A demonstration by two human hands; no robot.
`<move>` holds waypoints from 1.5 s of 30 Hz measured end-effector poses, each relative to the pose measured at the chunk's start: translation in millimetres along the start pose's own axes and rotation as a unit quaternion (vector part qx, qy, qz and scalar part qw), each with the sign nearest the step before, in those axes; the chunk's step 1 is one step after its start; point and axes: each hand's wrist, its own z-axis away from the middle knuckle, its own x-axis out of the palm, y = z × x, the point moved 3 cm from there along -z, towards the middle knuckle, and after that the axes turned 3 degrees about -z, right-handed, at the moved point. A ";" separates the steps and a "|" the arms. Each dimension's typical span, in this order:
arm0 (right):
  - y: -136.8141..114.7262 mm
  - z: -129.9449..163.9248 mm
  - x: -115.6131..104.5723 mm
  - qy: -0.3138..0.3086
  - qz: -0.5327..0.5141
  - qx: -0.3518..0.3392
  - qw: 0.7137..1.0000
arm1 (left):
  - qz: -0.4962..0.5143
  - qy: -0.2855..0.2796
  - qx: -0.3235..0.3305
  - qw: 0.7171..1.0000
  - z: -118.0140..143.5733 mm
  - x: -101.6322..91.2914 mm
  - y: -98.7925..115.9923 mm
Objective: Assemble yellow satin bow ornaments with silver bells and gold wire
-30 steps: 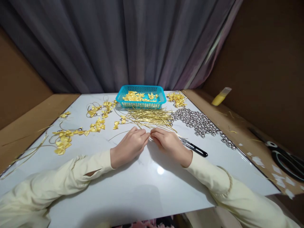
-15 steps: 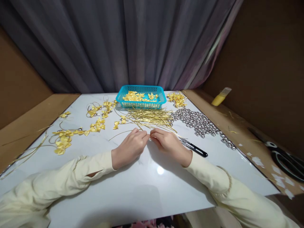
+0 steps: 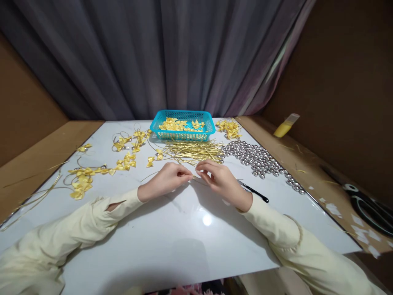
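Note:
My left hand (image 3: 167, 180) is over the middle of the white tabletop, thumb and forefinger pinched on a thin gold wire (image 3: 201, 181). One length of the wire shows past the fingertips and another trails out to the left of the hand. Just across from it, my right hand (image 3: 219, 180) curves with thumb and forefinger a little apart, its tips close to the pinched spot. Whether it touches the wire is hard to make out. Black-handled snips (image 3: 254, 191) lie partly hidden behind the right wrist. Beyond both hands spreads a pile of gold wires (image 3: 193, 151).
A turquoise basket (image 3: 186, 136) of yellow ribbon bows stands at the back. More yellow bows (image 3: 81, 184) lie left, some with wire loops. Silver beads (image 3: 254, 157) spread to the right. Large scissors (image 3: 368, 209), paper scraps and a yellow-filled tube (image 3: 285, 125) are at the right side.
My hands were pressed together at the fingertips; now they have drawn slightly apart. The right fingers have loosened and lifted, and the left hand has turned so its pinch shows.

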 end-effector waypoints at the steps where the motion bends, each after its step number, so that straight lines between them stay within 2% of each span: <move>1: 0.1 -0.2 -1.7 0.004 -0.002 0.007 1.000 | 0.003 -0.001 -0.003 1.000 -0.6 -0.4 -1.2; 10: -0.3 -0.4 -0.1 -0.034 -0.016 0.046 0.998 | 0.038 0.003 -0.025 0.999 -1.2 -3.1 -2.0; 20: -0.6 2.4 5.5 -0.004 -0.002 0.023 1.000 | 0.093 -0.016 -0.032 0.995 -1.0 -1.7 -0.9; 32: -0.3 3.5 6.5 -0.005 0.019 0.015 1.000 | 0.114 -0.054 -0.096 0.987 -0.3 1.5 -7.5; 45: -0.1 1.4 6.5 -0.059 -0.017 -0.005 0.998 | 0.108 -0.096 -0.071 0.987 -4.8 3.0 -14.5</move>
